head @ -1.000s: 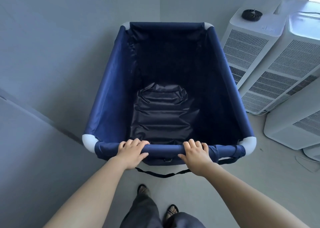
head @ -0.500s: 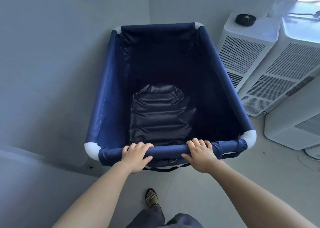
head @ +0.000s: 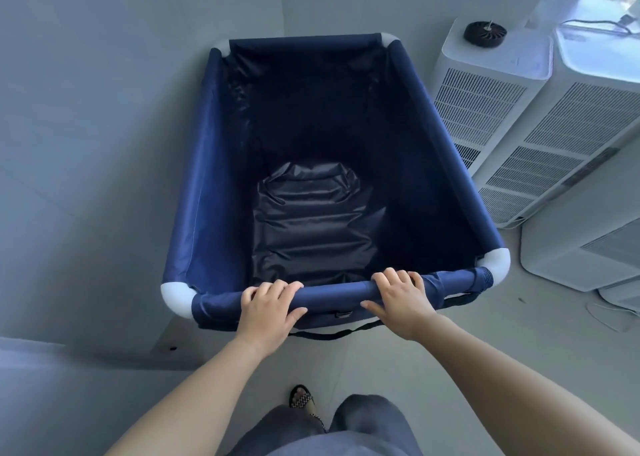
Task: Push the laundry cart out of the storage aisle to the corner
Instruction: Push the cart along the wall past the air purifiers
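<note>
The laundry cart [head: 207,185] is a deep navy fabric bin with white corner joints, and it fills the middle of the head view. Its inside holds only wrinkled dark lining. My left hand [head: 268,308] grips the near top rail left of centre. My right hand [head: 398,299] grips the same rail right of centre. The cart's far end sits close to the room corner [head: 282,12], with its left side along the grey wall.
Tall white vented appliances [head: 485,109] stand in a row just right of the cart, with a lower white unit [head: 581,254] nearer me. A grey wall [head: 86,144] runs along the left. A black strap [head: 329,334] hangs under the rail. My feet are on the pale floor [head: 450,351].
The cart has rolled forward and slightly left toward the corner, and I have stepped after it. Both hands keep their grip on the rail.
</note>
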{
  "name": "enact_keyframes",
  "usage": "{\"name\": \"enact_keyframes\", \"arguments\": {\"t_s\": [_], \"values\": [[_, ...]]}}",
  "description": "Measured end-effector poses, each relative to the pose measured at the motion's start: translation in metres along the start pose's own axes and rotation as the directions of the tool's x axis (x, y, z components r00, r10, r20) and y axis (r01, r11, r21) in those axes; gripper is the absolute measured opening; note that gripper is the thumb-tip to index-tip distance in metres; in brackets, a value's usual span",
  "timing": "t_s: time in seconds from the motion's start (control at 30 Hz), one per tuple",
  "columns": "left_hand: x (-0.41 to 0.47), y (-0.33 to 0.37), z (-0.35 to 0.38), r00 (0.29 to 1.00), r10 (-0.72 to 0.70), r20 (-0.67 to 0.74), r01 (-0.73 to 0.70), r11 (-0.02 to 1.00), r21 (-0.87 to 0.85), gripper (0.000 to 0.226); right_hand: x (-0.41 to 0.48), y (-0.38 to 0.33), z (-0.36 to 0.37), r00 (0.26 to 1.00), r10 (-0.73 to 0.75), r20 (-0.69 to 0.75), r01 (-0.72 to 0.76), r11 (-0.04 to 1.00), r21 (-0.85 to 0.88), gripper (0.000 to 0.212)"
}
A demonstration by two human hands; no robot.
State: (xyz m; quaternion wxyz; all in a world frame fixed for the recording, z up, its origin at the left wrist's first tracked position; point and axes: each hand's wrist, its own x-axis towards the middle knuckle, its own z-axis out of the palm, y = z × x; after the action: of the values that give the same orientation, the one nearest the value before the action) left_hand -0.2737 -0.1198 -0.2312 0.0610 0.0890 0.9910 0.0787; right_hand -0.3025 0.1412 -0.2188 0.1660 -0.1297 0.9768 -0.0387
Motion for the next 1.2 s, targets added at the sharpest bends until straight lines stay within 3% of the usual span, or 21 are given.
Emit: {"name": "enact_keyframes", "arguments": {"t_s": [0.27,0.47,0.63,0.9,1.2], "values": [[0.021,-0.007,-0.002,0.999,0.0,0.049,-0.003,0.998,0.057,0.046,0.022,0.011,-0.005,0.998,-0.049,0.035,0.048,0.998,0.048,0.048],[0.049,-0.004,-0.012,0.977,-0.12,0.174,0.112,0.992,0.055,0.046,0.048,0.028,-0.022,0.985,-0.149,0.082,0.14,0.985,0.105,0.044],[0.077,0.014,-0.019,0.949,-0.194,0.248,0.191,0.981,0.036,0.047,0.068,0.045,-0.036,0.975,-0.188,0.122,0.183,0.982,0.055,0.05],[0.103,0.03,-0.015,0.94,-0.271,0.206,0.265,0.963,0.058,0.042,0.095,0.049,-0.044,0.959,-0.232,0.164,0.239,0.971,-0.019,0.049],[0.126,0.023,-0.026,0.912,-0.289,0.291,0.279,0.957,0.074,0.043,0.114,0.05,-0.05,0.951,-0.248,0.184,0.255,0.967,-0.019,0.049]]}}
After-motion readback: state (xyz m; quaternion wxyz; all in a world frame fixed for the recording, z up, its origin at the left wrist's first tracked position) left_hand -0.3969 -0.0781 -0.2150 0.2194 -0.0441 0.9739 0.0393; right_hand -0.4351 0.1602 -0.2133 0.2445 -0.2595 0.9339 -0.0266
